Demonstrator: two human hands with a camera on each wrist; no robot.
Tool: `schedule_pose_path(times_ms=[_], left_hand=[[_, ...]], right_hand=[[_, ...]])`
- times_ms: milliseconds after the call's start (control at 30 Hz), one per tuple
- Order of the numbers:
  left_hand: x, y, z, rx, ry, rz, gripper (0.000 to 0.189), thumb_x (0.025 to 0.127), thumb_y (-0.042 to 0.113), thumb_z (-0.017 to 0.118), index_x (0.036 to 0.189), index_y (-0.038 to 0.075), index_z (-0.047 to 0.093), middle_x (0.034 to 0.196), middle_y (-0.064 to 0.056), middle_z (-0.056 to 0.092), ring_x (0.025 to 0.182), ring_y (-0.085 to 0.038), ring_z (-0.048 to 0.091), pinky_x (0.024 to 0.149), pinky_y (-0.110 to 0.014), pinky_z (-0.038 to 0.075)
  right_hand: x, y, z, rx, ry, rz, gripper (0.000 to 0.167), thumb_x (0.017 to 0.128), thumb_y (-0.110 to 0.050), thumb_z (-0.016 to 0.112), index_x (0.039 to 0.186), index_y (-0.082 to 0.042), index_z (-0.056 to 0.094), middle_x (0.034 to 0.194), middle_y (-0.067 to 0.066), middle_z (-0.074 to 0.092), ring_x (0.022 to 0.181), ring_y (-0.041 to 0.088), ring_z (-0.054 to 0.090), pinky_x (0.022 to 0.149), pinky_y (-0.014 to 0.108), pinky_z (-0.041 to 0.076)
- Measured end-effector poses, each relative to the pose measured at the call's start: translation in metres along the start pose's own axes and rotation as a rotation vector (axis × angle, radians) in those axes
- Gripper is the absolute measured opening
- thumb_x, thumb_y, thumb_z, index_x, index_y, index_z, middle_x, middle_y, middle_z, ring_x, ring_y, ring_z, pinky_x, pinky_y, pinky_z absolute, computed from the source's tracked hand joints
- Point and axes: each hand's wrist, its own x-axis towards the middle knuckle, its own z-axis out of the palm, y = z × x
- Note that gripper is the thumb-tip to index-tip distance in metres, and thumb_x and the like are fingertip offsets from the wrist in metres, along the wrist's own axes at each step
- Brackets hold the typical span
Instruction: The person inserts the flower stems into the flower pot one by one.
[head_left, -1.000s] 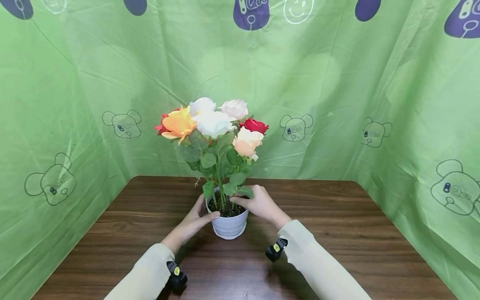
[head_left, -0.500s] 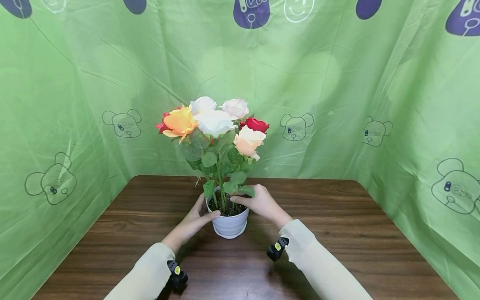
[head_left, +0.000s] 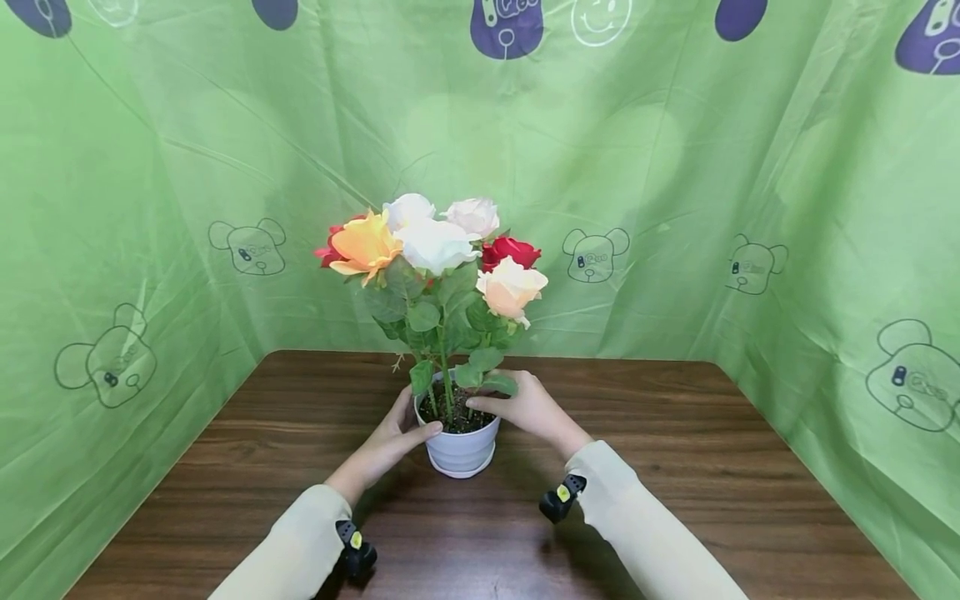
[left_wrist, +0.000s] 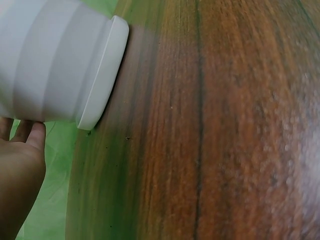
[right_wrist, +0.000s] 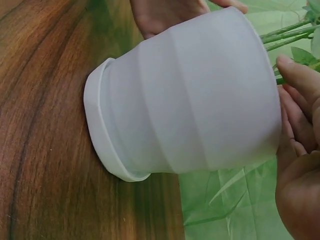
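A white flower pot [head_left: 461, 454] on a matching saucer stands on the table, holding dark soil and several roses. My left hand [head_left: 392, 435] grips the pot's left side, thumb over the front rim; in the left wrist view its fingertips touch the pot wall [left_wrist: 55, 60]. Over the right rim, my right hand [head_left: 528, 410] pinches a green stem low down, just above the soil. That stem appears to carry the peach rose [head_left: 512, 289]; leaves hide part of it. In the right wrist view the thumb and fingers of the right hand [right_wrist: 300, 180] close beside the pot's rim.
An orange rose [head_left: 365, 247], a large white rose [head_left: 437, 247] and a red rose [head_left: 512, 251] stand among the blooms. The brown wooden table [head_left: 675, 467] surrounds the pot. A green printed curtain [head_left: 660, 183] closes off the back and sides.
My right hand has shifted slightly to the right, and the peach rose leans a little farther right with it. The left hand and pot stay almost unchanged.
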Motion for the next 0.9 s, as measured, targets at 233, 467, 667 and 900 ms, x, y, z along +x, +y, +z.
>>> schedule_pose_path(times_ms=[233,467,667,900], left_hand=[[-0.001,0.002,0.002,0.000,0.000,-0.004,0.083,0.097,0.017,0.067,0.160,0.015,0.013,0.163,-0.015,0.021,0.148,-0.031,0.019,0.118,-0.051,0.020],[-0.002,0.002,0.000,0.024,0.003,-0.038,0.085,0.097,0.020,0.068,0.160,0.017,0.012,0.164,-0.014,0.020,0.149,-0.031,0.018,0.118,-0.052,0.020],[-0.002,0.003,-0.004,0.052,0.017,-0.063,0.085,0.095,0.020,0.071,0.159,0.018,0.016,0.162,-0.016,0.025,0.147,-0.036,0.022,0.117,-0.053,0.023],[-0.001,0.006,-0.007,0.080,0.006,-0.078,0.082,0.094,0.022,0.072,0.158,0.020,0.020,0.157,-0.018,0.032,0.143,-0.039,0.030,0.113,-0.054,0.033]], right_hand=[[-0.004,-0.004,-0.004,-0.064,-0.003,0.020,0.048,0.086,-0.042,0.079,0.124,-0.015,0.069,0.109,-0.008,0.072,0.108,0.010,0.064,0.091,0.038,0.054],[-0.011,-0.002,-0.013,-0.071,0.030,-0.016,0.046,0.085,-0.040,0.081,0.123,-0.018,0.070,0.116,-0.007,0.070,0.111,0.015,0.064,0.091,0.043,0.054],[-0.020,0.005,-0.024,-0.021,0.027,-0.042,0.033,0.086,-0.037,0.080,0.115,-0.021,0.073,0.107,-0.002,0.073,0.099,0.015,0.068,0.087,0.043,0.054],[-0.033,0.017,-0.039,-0.027,0.034,-0.010,0.033,0.087,-0.038,0.079,0.115,-0.021,0.073,0.107,-0.001,0.074,0.100,0.014,0.067,0.088,0.041,0.054]])
